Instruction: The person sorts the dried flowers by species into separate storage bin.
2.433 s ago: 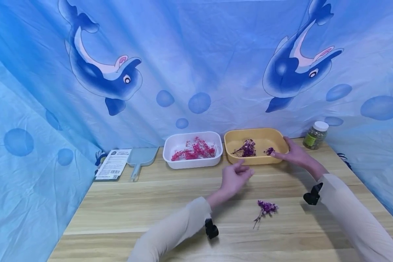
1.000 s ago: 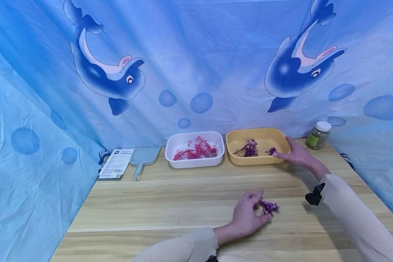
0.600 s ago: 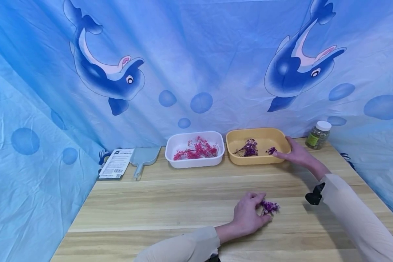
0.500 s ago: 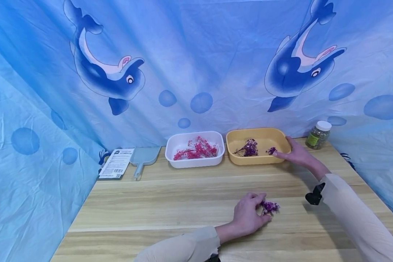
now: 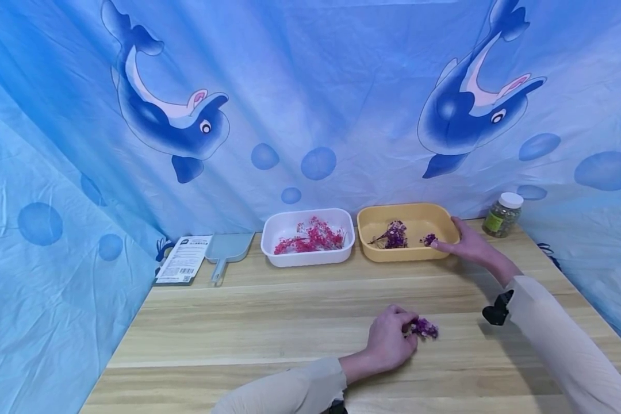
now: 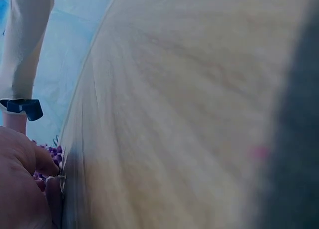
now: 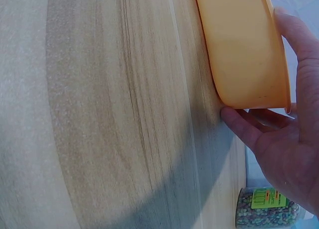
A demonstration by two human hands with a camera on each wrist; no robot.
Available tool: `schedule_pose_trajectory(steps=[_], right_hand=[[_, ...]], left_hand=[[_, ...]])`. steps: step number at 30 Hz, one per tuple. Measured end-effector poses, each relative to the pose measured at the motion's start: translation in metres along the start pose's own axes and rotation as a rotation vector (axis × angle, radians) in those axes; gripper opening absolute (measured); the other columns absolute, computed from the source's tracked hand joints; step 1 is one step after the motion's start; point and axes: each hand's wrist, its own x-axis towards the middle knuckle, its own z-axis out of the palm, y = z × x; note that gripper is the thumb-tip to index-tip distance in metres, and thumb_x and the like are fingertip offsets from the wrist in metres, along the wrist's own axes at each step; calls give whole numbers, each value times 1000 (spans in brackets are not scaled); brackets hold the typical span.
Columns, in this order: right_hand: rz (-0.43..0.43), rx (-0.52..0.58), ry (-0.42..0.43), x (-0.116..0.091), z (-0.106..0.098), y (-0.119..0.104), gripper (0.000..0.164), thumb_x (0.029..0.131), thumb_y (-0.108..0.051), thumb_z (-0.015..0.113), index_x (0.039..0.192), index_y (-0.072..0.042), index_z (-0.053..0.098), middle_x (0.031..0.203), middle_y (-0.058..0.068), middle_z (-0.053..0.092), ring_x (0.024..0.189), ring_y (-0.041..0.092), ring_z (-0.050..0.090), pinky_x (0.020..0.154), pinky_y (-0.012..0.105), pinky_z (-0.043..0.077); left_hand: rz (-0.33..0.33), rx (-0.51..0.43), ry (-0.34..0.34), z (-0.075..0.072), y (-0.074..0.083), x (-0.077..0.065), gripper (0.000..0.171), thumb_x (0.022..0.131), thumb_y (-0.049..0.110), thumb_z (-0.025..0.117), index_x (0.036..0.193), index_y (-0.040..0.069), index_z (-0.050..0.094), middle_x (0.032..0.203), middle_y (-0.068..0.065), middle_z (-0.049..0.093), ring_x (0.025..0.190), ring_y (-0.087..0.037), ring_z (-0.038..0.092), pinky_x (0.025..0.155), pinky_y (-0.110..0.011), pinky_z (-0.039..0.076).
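Head view first: my left hand [image 5: 388, 344] has come down from mid-table onto the purple sprig [image 5: 424, 329] near the front of the table [image 5: 238, 322], and the fingers have now curled in tighter than half a second ago, pinching its stem end. The sprig looks slightly drawn toward the palm, so I judge the pick-up is just starting; it still lies on the wood. My right hand [image 5: 468, 246] has not moved, thumb and fingers clasping the corner of the yellow tray [image 5: 409, 256], which holds 2 purple clumps. Left wrist view: blurred, but curled fingers [image 6: 45, 164] meet purple bits [image 6: 52, 152]. Right wrist view: fingers [image 7: 249, 132] wrap the tray wall [image 7: 244, 55], the jar [image 7: 264, 211] just beside.
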Motion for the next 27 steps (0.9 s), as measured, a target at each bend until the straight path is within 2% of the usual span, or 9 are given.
schedule_pose_trajectory(steps=[8,13,16,22,27], right_hand=[[-9,4,2,1,0,0,113,91,-49,70,154,11,-3,149,48,11,133,65,23,108,70,24],[-4,7,-1,2,1,1,114,91,-50,70,154,10,-4,150,47,10,134,64,22,109,70,24],[-5,7,-1,2,1,2,114,91,-50,70,154,9,-4,150,47,10,133,64,23,109,69,24],[-7,12,-2,1,1,1,114,91,-50,70,155,8,-5,150,47,11,132,65,24,107,70,26],[-2,9,-3,0,0,0,114,91,-49,70,155,8,-5,149,48,11,132,65,25,107,71,26]], left_hand=[[20,-94,38,-1,-4,2,39,74,0,78,111,9,77,93,3,70,78,3,56,65,-6,41],[30,-94,54,0,-5,3,41,74,0,77,114,8,76,92,4,73,76,3,57,64,-5,41],[8,-50,33,-1,-4,3,44,74,5,78,118,9,75,91,4,72,74,2,57,62,-7,41],[-38,89,-41,-2,5,3,60,75,32,84,130,14,68,102,5,64,81,-3,56,63,-13,41],[14,206,-64,0,9,4,64,77,37,84,136,21,65,110,4,60,92,-5,55,64,-15,42]])
